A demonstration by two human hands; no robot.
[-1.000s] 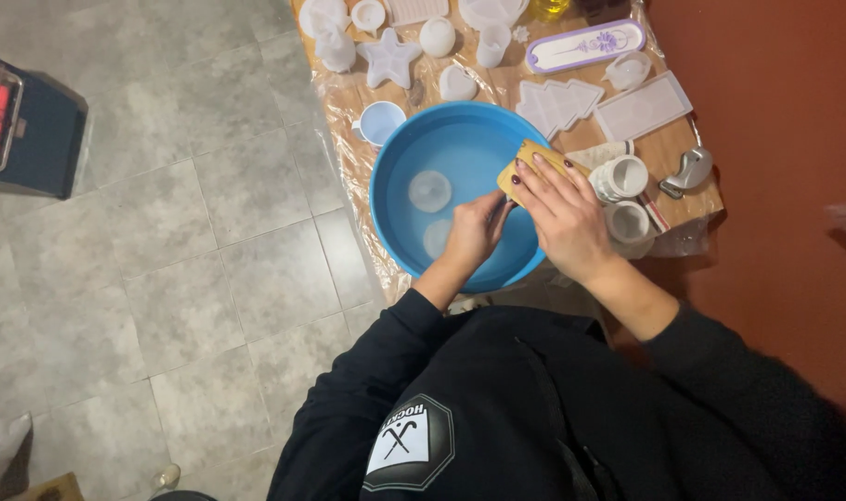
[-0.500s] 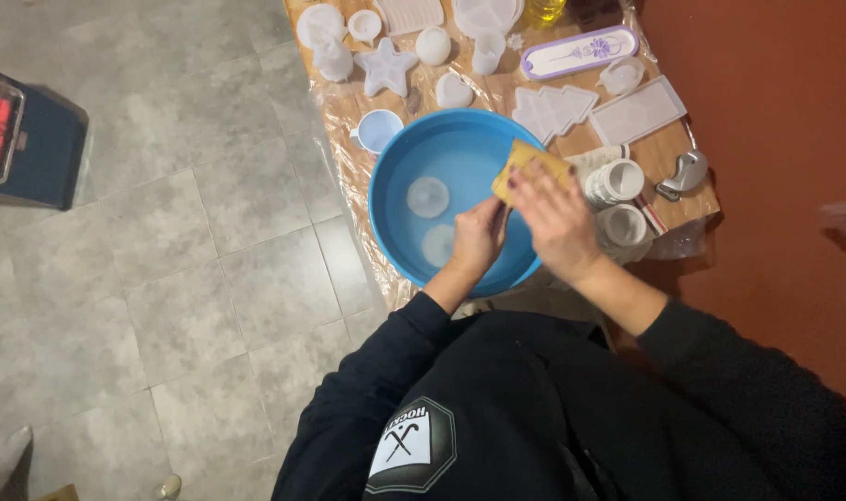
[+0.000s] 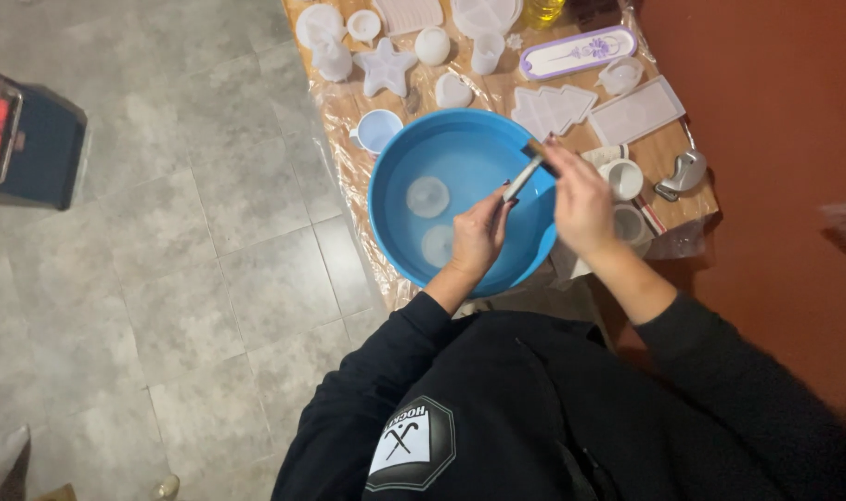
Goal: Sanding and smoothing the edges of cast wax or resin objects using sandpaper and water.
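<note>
Both hands over the blue basin (image 3: 400, 153). Left hand (image 3: 478, 237) and right hand (image 3: 582, 199) each pinch an end of one flat thin piece (image 3: 523, 176), seen edge-on, tilted; its kind can't be told. Below and left of the grip, two round translucent discs (image 3: 428, 197) lie in the basin's water. Just right of the right hand, a white cup (image 3: 621, 178). Beyond the grip, white moulds on the wooden table (image 3: 664, 139).

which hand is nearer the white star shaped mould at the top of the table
Left. The left hand is over the blue basin, below and right of the star mould. The right hand is farther right, at the basin's right rim.
</note>
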